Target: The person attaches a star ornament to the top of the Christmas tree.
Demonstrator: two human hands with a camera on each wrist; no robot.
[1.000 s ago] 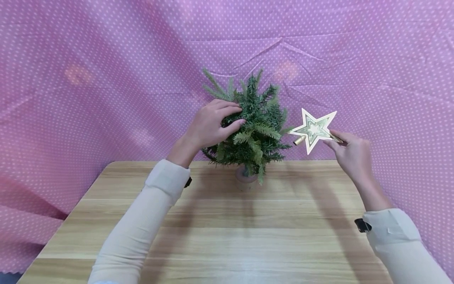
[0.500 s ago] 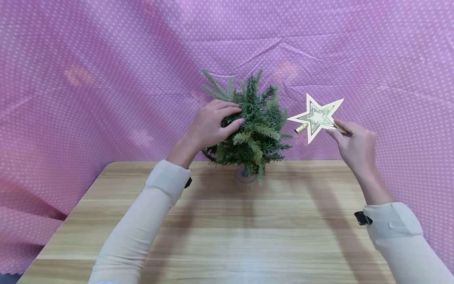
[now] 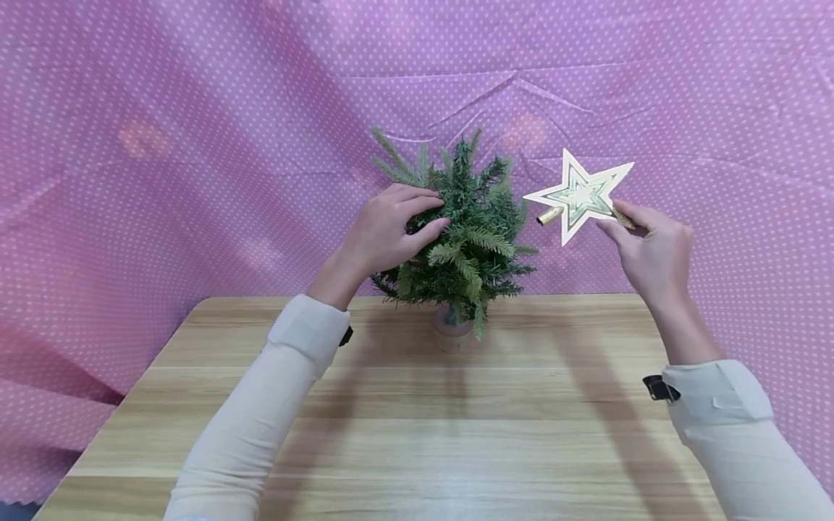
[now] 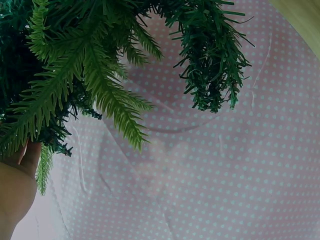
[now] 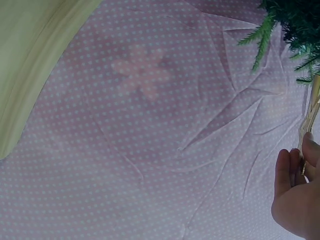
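A small artificial Christmas tree (image 3: 478, 239) with green needles stands upright at the table's back edge. My left hand (image 3: 387, 228) grips its left side, thumb and fingers among the branches; the fingertips are partly hidden. In the left wrist view, branches (image 4: 95, 70) cover much of that hand (image 4: 17, 187). To the right of the tree, my right hand (image 3: 658, 250) pinches a gold star tree topper (image 3: 582, 195) by its lower right point. The star is in the air, its front facing me, with a short gold tube (image 3: 550, 215) at its lower left. The right wrist view shows the star (image 5: 309, 117) edge-on.
The tree's pale round base (image 3: 452, 334) rests on a wood-grain table (image 3: 456, 449). Pink polka-dot cloth (image 3: 260, 108) hangs behind and at both sides. A black strap piece (image 3: 661, 388) shows at the right sleeve.
My right hand has lifted the star higher, with the forearm following slightly upward. My left hand and the tree have stayed in place.
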